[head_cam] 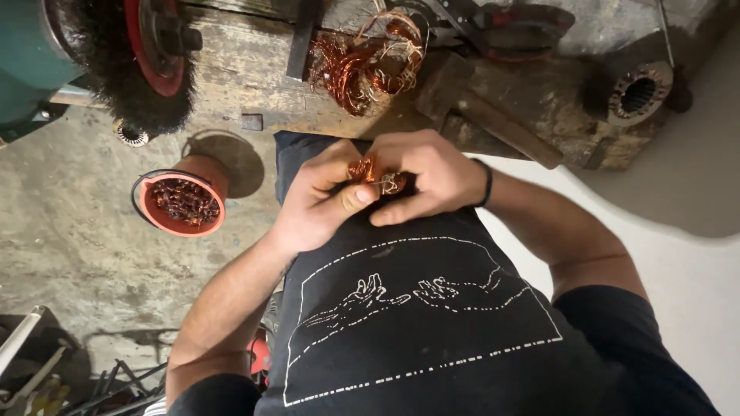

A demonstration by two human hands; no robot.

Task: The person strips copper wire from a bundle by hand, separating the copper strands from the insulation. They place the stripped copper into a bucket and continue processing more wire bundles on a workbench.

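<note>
Both hands — left hand point(320, 204), right hand point(428, 176) — pinch a copper wire bundle point(375, 171): light, springy, sharp-ended; grip its bound middle.

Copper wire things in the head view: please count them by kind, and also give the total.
Wire bundle held in both hands, left hand and right hand: 1
Wire tangle on the bench: 1
Orange pot of copper bits on the floor: 1
Stator core on the bench: 1
Total: 4
</note>
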